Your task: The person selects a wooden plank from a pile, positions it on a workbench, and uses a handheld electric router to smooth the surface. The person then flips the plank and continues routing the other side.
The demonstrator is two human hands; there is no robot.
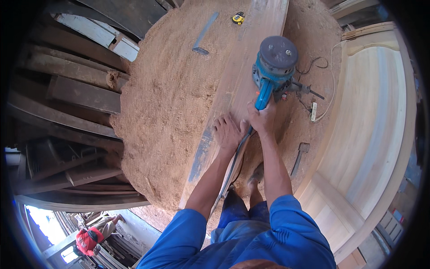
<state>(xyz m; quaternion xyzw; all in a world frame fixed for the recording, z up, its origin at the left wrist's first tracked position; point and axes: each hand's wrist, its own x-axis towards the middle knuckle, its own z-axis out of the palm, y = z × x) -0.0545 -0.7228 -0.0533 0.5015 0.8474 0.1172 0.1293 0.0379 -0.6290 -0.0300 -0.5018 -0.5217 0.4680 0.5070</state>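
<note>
A teal router (278, 53) with a round dark-grey top stands on a long wooden plank (235, 85). My right hand (261, 117) is closed round the near end of its blue handle. To the left of that grip, my left hand (229, 133) rests on the plank, its fingers slightly bent and apart, holding nothing. A dark power cord (236, 159) runs from the handle back past my left wrist toward my legs. The router's base and bit are hidden under its body. Blue-grey paint marks (200, 154) show on the plank's near left side.
Sawdust covers the ground, where a metal square (207, 33), a yellow tape measure (238, 18), a hammer (301, 158) and a white socket strip (313, 112) lie. A pale panelled door (371, 112) is at right, stacked timber (85, 94) at left. A person in red (88, 241) is farther off, lower left.
</note>
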